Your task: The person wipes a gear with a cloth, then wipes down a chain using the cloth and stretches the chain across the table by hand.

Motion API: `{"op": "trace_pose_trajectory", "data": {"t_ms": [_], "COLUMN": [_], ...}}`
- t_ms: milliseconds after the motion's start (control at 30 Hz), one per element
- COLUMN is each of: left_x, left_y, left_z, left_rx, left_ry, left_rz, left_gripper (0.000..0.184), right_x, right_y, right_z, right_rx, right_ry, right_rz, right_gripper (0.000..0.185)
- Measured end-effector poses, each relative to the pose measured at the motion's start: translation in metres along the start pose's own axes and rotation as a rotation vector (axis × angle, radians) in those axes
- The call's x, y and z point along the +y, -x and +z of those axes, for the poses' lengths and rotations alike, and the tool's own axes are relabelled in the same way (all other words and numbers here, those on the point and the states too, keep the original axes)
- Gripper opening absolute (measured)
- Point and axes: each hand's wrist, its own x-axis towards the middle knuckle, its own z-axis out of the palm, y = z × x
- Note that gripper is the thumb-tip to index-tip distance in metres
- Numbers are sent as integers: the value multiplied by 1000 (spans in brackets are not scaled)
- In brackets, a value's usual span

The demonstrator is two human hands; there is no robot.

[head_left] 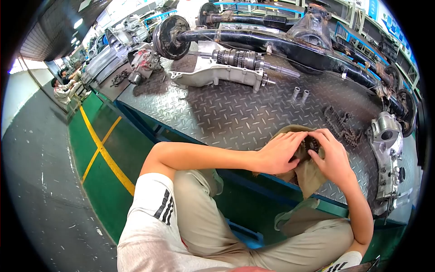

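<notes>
A workshop with a green floor point(106, 152) striped in yellow spread out to the left, and there, filling the middle, was the diamond-plate table point(217, 115)! Along its back ran a black axle assembly point(244, 40); in front of that lay an open gearbox housing point(204, 78) with its gear shafts on show. Two small metal sleeves point(296, 93) stood upright nearby, dark chain-like pieces point(340, 121) lay to their right, and a cast metal casing point(385, 149) sat at the far right.

But the action was at the near edge! A dark metal part point(311, 143) sat between the hands, nested in an olive-tan cloth point(311, 180) whose lower end hung over the rim. Its outline was mostly covered, so its exact type couldn't be told. It looked stiff and fairly dense for its size, perhaps slick with grease; the cloth looked limp and soft, good for traction. The outer rim, backed by fabric, seemed the surest place to hold.

And the grip? The left hand point(281, 152) was curled in, fingers over the top and thumb below; the right hand point(331, 156) mirrored it, thumb pressed inward. Both were closed around the part and its wrapping, with little gap between fingertips.
</notes>
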Motion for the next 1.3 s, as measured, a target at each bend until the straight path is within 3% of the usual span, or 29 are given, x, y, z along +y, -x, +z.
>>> {"op": "trace_pose_trajectory", "data": {"t_ms": [167, 400, 500, 600, 667, 767, 867, 1033, 1167, 1300], "left_x": [9, 23, 26, 24, 18, 4, 14, 12, 13, 55], "left_y": [-6, -5, -2, -2, -5, -11, -20, -18, -16, -20], "left_z": [-4, -7, -6, -5, -5, 3, -12, -6, -1, -34], "left_rx": [28, 8, 56, 76, 70, 47, -33, -121, -83, 37], "left_ry": [101, 195, 269, 202, 186, 349, 417, 158, 80, 59], "left_rz": [57, 61, 141, 128, 65, -66, -156, -127, -125, 144], "left_gripper": [77, 76, 76, 77, 81, 88, 92, 97, 97, 79], "right_x": [-8, -1, -6, -11, -3, 4, 20, 29, 36, 41], "right_y": [-2, 3, 5, 4, 8, 15, 19, 23, 20, 14], "right_z": [-9, -15, -26, -32, -24, -18, 1, 4, 14, 27], "right_rx": [-1, 4, -115, -217, -105, -249, -189, -240, -116, -87], "right_ry": [-79, -27, -89, -130, -83, -5, 6, -19, -89, -167], "right_rz": [162, 6, -8, 89, -109, -41, -67, 20, -39, -77], "right_gripper": [25, 24, 24, 30, 46, 60, 65, 70, 74, 74]}}
